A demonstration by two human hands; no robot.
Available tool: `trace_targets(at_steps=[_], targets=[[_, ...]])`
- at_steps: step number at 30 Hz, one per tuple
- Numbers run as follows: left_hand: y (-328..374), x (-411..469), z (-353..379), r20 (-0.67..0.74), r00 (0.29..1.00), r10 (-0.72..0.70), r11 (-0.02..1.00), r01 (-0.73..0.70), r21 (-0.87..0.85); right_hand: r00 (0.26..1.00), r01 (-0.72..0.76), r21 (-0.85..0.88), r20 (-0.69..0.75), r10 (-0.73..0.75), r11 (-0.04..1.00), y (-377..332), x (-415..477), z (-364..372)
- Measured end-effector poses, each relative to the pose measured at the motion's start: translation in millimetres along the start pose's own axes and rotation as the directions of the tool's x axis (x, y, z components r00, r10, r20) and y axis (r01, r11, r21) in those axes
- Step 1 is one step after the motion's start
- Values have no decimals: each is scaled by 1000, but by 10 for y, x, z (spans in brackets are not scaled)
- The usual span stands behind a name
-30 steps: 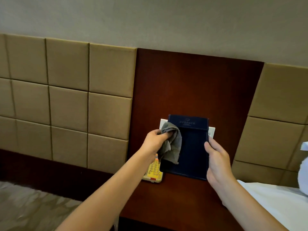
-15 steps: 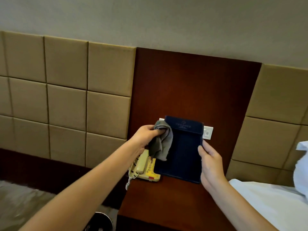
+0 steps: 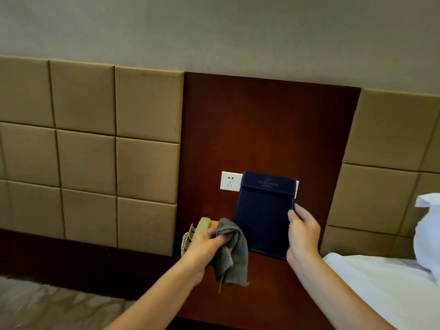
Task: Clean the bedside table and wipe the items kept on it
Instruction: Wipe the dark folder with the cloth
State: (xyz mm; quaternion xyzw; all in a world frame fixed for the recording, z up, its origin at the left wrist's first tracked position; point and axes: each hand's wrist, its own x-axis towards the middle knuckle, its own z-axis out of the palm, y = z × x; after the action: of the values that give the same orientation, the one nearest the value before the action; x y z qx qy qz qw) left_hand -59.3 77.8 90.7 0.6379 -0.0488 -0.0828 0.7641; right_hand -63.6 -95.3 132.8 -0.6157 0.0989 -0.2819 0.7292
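- Dark wooden desk [image 3: 273, 296], beside the bed [image 3: 381, 282]. Its own surface is probably still to wipe.
- Upright on it as before, the navy folder [image 3: 262, 217]: bottom edge on the desk, top edge in front of the wall socket [image 3: 229, 181].
- Down from the folder's upper left edge to its lower left corner, the grey cloth [image 3: 232, 256] — hanging loose over the desk, likely the end of one downward stroke.
- Steadying the folder, the right grip [image 3: 302, 232], pinching its right edge with the thumb in front.
- Bunched round the cloth's top, the left grip [image 3: 207, 244].
- Just behind that, the phone [image 3: 202, 225] — untouched, perhaps next.
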Motion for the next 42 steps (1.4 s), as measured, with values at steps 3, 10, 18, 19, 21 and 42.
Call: trace_targets(at_steps=[3,10,18,19,21,42], targets=[[119,6,-15,36,999,39,990,-44,137,992,103,-78,75,-97,992,-13,17,-20],[659,298,58,-93,960,263,964,-259,56,955,237,-157,217,-200,959,-75,-41,-30],[221,152,130,-77,991,107,994,-109,-16,998,-56,90,-12,58,994,-30,-32,-35],[143,108,145,-61,995,85,996,-85,-9,996,-62,112,-51,68,992,-33,-9,-30],[12,55,150,-68,996,52,999,-53,-11,994,-53,131,-89,65,990,-42,35,-12],[352,79,256,-296,950,100,937,-190,-294,987,-24,262,-148,64,965,35,-198,228]])
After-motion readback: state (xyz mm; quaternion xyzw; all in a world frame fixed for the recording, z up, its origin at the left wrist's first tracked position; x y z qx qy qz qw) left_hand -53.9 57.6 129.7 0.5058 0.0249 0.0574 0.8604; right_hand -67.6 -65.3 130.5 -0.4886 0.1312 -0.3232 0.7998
